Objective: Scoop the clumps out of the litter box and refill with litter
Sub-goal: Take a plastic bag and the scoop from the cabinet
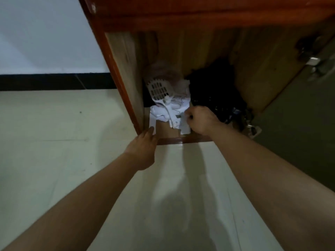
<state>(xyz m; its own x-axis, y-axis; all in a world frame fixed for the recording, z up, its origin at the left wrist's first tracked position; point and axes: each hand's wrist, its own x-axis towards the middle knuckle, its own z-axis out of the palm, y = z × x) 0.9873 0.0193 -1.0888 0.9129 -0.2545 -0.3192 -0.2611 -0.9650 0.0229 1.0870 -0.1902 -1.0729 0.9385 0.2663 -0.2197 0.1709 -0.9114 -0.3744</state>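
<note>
Inside the open wooden cabinet (125, 73), at floor level, a white slotted litter scoop (159, 90) is seen propped at the far left, its perforated blade uppermost and its thin handle running down and to the right over a heap of white paper or cloth (163, 113). Behind the scoop a pale, crumpled bag (166, 71) is visible, and to the right a mass of black plastic bags (217, 91) fills the compartment. The right hand (201, 120) is held just inside the opening, its fingers curled together into a loose fist beside the lower end of the scoop handle; whether anything is gripped cannot be told. The left hand (143, 147) is laid flat, fingers extended and together, against the near left corner of the cabinet frame where the red-brown sill (181, 140) meets the upright. The cabinet door (299, 115) stands open at the right, a metal latch (314, 62) fixed near its top. A pale tiled floor (54, 142) extends to the near side, bounded far left by a black skirting (54, 81) and a white wall (45, 33).
</note>
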